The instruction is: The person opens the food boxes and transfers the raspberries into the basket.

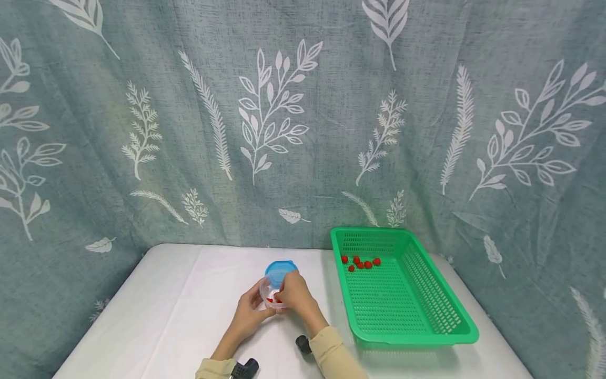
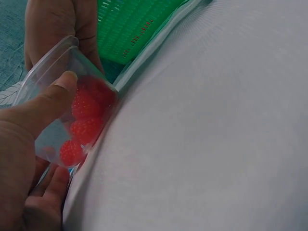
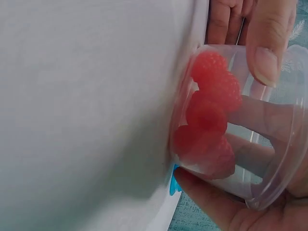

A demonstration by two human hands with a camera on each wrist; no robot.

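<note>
Six berries (image 1: 368,265) left in basket (image 1: 407,310), several in cup (image 3: 248,178); we're prob. midway. L hand (image 1: 248,316) grips cup; R hand (image 1: 294,292) inside, can't tell hold.

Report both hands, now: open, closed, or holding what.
Left hand: holding the clear container.
Right hand: dipped into the container, by the raspberries; whether it is open or holding one cannot be told.

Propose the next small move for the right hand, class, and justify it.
I'd probably lift the right hand up out of the clear cup: its fingers reach inside to the raspberries, and the left hand holds the cup from outside. I can't tell whether they pinch a berry.
</note>
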